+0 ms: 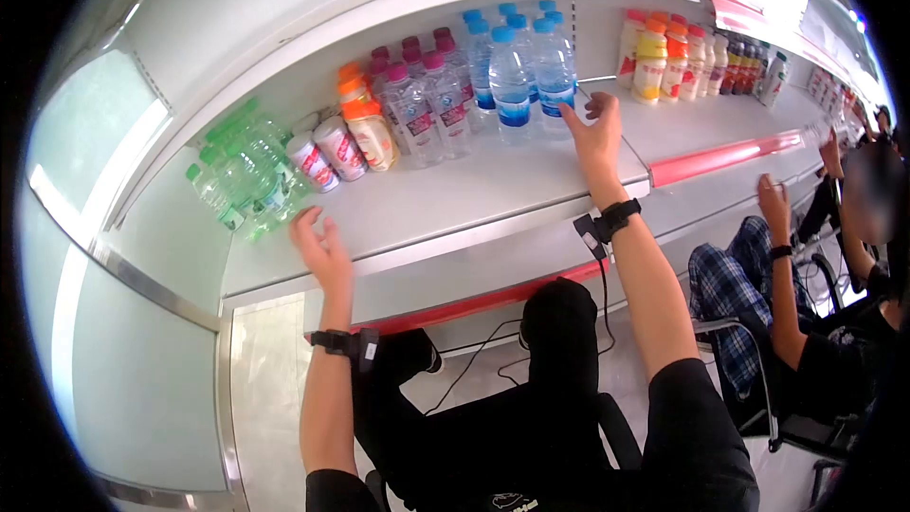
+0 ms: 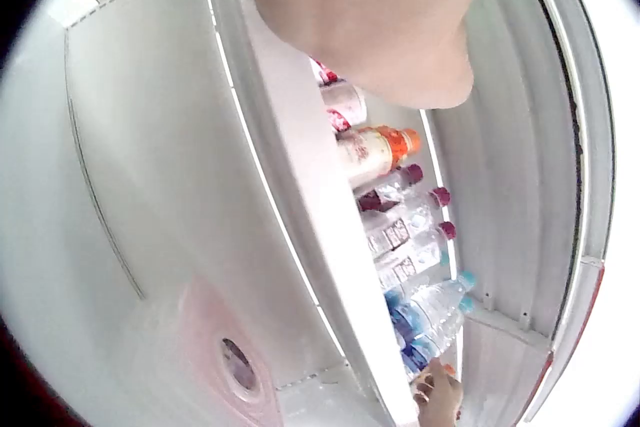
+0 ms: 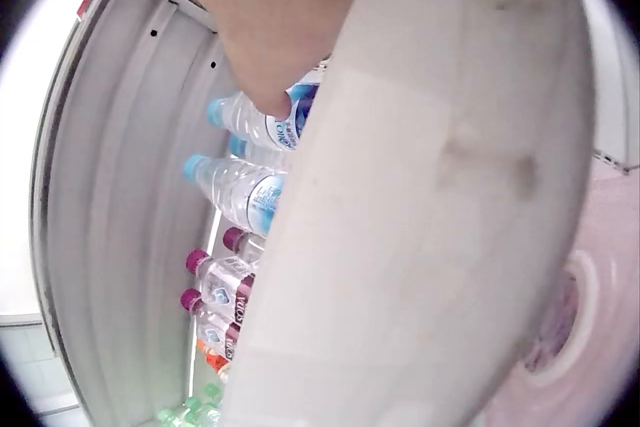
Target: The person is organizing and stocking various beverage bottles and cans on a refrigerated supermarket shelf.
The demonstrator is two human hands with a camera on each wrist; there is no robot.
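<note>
Head view, as relayed to me: a group of clear plastic bottles with magenta caps [image 1: 409, 114], upright on a white metal shelf [image 1: 417, 218], taken as landmark. Just right of it: clear plastic water bottles with blue caps [image 1: 511, 85], upright; at their far flank, the right hand [image 1: 599, 147], thumb apart from loosely bent fingers, gripping nothing I can see. Left of the landmark, in order: pale plastic bottles with orange caps [image 1: 373, 137], white-and-red cylindrical cans [image 1: 339, 149], green-tinted plastic bottles [image 1: 248, 180]; beside these last, the left hand [image 1: 324, 254], fingers loosely parted, nothing held. Left wrist view: orange caps on one side of the landmark, blue on the other; the left fingers I cannot make out. Right wrist view: blue-capped stock beside the landmark, a digit of the right hand across one label; contact, I cannot tell. Handling, my estimate: blue-capped bottles moderately heavy if full, thin-walled, yielding, smooth, hardly fragile; best held round the label, squeezed lightly.
</note>
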